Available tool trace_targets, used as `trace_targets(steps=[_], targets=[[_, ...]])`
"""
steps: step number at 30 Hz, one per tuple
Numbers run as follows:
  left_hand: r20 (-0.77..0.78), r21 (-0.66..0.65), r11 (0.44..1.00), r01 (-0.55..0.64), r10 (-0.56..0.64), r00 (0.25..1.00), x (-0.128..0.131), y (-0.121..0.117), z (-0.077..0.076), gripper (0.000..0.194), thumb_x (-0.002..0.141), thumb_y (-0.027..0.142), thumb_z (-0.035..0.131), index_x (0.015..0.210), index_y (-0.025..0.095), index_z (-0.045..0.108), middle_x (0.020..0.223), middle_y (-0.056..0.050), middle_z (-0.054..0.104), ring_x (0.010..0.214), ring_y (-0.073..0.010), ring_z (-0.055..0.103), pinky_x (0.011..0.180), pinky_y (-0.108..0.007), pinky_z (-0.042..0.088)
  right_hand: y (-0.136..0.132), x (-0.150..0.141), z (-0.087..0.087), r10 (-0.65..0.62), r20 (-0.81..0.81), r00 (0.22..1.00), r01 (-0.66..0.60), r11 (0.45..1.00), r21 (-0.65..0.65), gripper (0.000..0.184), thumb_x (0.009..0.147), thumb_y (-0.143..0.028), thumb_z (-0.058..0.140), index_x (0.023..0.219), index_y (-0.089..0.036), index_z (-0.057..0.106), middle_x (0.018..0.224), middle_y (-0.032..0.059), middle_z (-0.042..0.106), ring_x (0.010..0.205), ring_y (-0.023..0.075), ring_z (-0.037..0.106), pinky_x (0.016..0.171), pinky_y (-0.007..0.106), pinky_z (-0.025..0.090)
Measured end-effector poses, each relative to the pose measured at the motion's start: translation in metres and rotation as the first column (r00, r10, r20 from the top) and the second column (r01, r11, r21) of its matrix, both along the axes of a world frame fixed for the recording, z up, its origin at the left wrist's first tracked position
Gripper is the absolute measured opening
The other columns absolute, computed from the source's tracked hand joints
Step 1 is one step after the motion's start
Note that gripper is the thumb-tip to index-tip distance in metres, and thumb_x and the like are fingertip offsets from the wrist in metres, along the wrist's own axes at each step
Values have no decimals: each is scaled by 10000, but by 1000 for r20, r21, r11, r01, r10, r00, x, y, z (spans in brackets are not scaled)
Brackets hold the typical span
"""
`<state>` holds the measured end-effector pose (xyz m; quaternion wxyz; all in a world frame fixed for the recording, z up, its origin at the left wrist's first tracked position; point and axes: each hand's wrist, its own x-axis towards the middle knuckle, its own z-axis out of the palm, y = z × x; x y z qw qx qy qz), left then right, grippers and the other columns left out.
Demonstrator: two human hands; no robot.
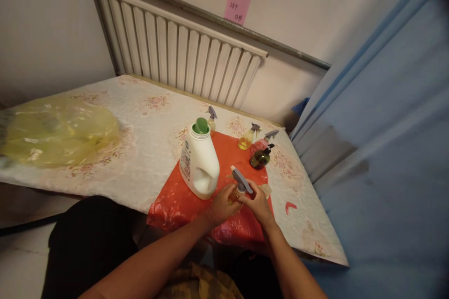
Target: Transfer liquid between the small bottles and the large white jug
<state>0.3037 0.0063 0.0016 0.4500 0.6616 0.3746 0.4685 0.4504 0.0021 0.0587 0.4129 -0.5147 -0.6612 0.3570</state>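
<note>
My left hand point(223, 204) is wrapped round the body of a small spray bottle point(240, 189) with amber-looking contents and a grey trigger head. At the bottle's neck, just under the head, the fingers of my right hand point(258, 204) are closed. Most of the bottle's body is hidden by my fingers. Left of it stands a big white jug point(199, 163) with a handle, a green spout piece point(201, 125) in its open mouth. A pale round object point(265, 190) shows partly behind my right hand. Beneath my hands lies a red plastic bag point(171, 205).
Behind stand a yellow spray bottle point(246, 140), a pink spray bottle point(258, 145), a dark green pump bottle point(260, 159) and a clear spray bottle point(212, 122). A yellow plastic bag point(63, 131) lies left on the flowered tablecloth point(140, 117). A blue curtain point(379, 126) hangs right.
</note>
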Motion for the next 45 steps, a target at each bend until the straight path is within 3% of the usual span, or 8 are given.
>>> trace_targets(steps=[6, 15, 21, 24, 29, 34, 45], targets=[[5, 54, 999, 0, 0, 1000, 1, 1, -3, 374, 784, 244, 620, 1151, 204, 564, 1109, -57, 634, 1011, -218, 585, 930, -374, 455, 2, 9, 1, 92, -72, 993, -93, 996, -14, 248, 774, -336, 644, 980, -204, 688, 983, 39, 664, 949, 221, 608, 869, 348, 478], [4, 76, 997, 6, -6, 1000, 1, 2, -8, 434, 771, 229, 645, 1194, 212, 554, 1157, -67, 640, 1058, -235, 596, 958, -386, 464, 3, 5, -18, -15, -210, 978, 10, 1000, -27, 206, 709, -283, 704, 895, -210, 651, 878, 8, 666, 859, 200, 633, 820, 327, 505], [-13, 116, 992, -48, 50, 999, 2, -2, -11, 572, 793, 281, 638, 1326, 213, 441, 1312, -104, 558, 1207, -265, 514, 1053, -442, 384, -1, -3, -26, -101, -272, 957, 100, 995, -20, 204, 700, -277, 692, 884, -217, 625, 866, -2, 651, 857, 196, 624, 816, 326, 503], [-25, 138, 987, -84, 88, 996, 5, -3, -6, 496, 797, 266, 628, 1270, 218, 485, 1270, -92, 572, 1182, -258, 511, 1045, -440, 377, 0, -3, -24, -98, -282, 954, 92, 995, -34, 208, 697, -282, 701, 883, -222, 632, 855, 1, 672, 844, 202, 633, 801, 330, 508], [-51, 135, 986, -96, 104, 993, 7, -2, 3, 303, 830, 262, 587, 1129, 215, 580, 1045, -55, 651, 971, -223, 582, 894, -383, 455, 2, 2, -11, -46, -258, 965, 32, 998, -58, 186, 714, -307, 715, 873, -224, 668, 849, 7, 706, 826, 213, 655, 793, 343, 513], [-59, 122, 987, -104, 112, 992, 7, -4, 7, 291, 835, 246, 577, 1124, 209, 579, 1033, -48, 650, 949, -207, 581, 867, -354, 457, 1, 6, 0, 2, -194, 981, -13, 999, -53, 246, 697, -285, 747, 933, -218, 725, 921, 29, 711, 889, 229, 637, 844, 355, 490], [-74, 108, 990, -90, 98, 992, 5, -4, 9, 299, 798, 182, 572, 1095, 209, 584, 1058, -42, 656, 975, -205, 586, 890, -356, 453, 1, 9, -6, 18, -205, 979, -32, 997, -65, 263, 737, -351, 724, 962, -215, 724, 915, 28, 728, 901, 231, 649, 843, 351, 497]])
